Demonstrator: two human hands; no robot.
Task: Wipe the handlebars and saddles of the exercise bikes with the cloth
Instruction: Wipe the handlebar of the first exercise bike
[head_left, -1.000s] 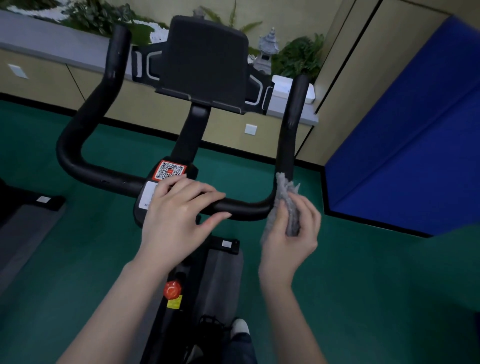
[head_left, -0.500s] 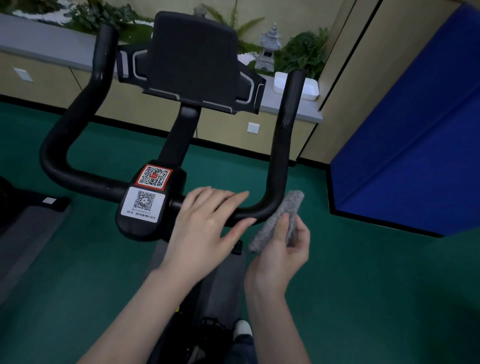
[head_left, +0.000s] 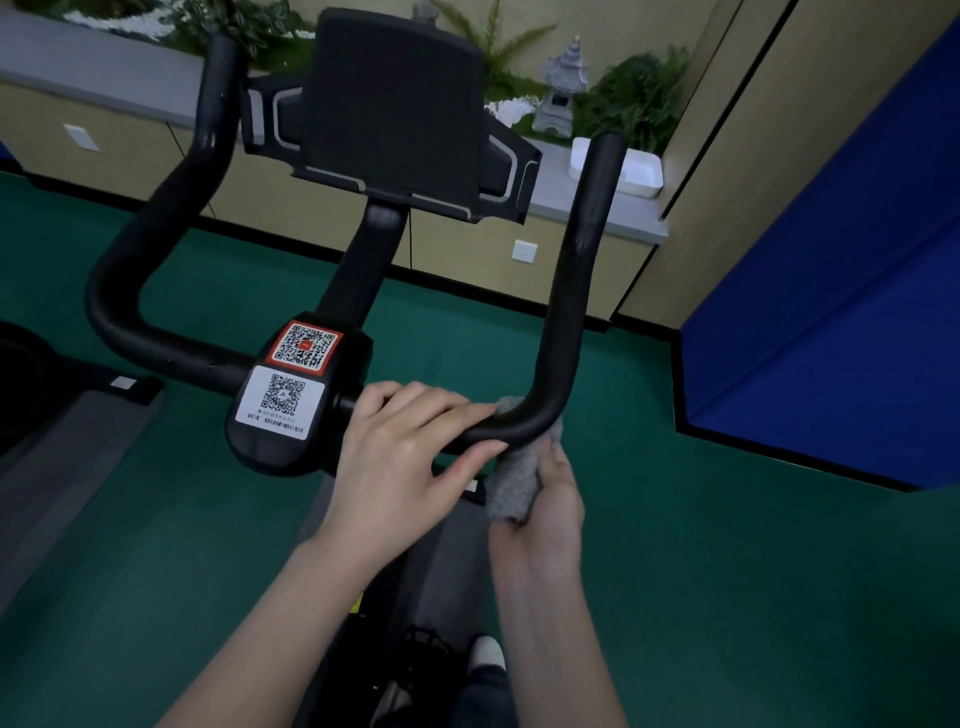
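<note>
The handlebar-wiping step is being carried out on the right side of the bike. The grey cloth (head_left: 511, 493) is being pressed against the lower bend of the handlebar (head_left: 571, 291), where the cross section turns up into the right upright. Part of the cloth is being wrapped under the bend, and a tuft is showing above it.

The cloth is being grasped from below by the right hand (head_left: 550, 525), with the fingers curled round its lower part. The left hand (head_left: 405, 457) is being rested on the cross section between the centre clamp (head_left: 291, 395) and the bend. Its fingers are nearly straight over the bar and its thumb is stretched along the near side, so nothing is being clenched by it.

By judgement, the bar is being steadied while the bend is being wiped. The next move is judged to call for the cloth being drawn up the right upright with the wrap kept tight. The saddle is not being shown.
</note>
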